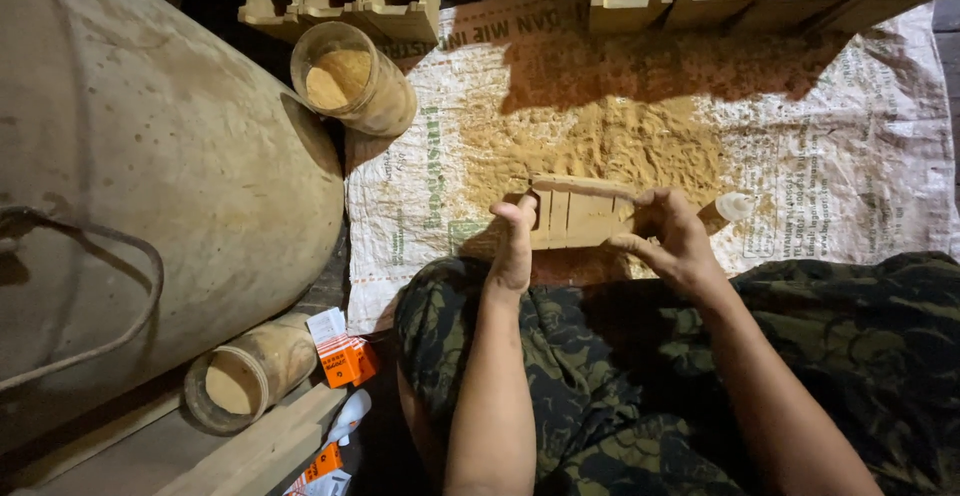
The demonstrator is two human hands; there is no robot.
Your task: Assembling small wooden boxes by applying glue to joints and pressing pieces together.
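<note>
Sawdust jar (352, 78) (open-topped) beside big drum (150, 176); orange packet (345, 359) near camouflage trousers (620, 376).

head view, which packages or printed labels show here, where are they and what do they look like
Printed woven sack: spread flat under the sawdust, white with green and dark lettering.
Small carton: lower left beside a cylinder, orange and white.
Flat packet: bottom edge, orange and white.

sack (830, 136): white woven, green print, spread flat | orange box (345, 358): lower left | orange-white packet (322, 466): bottom edge
</note>
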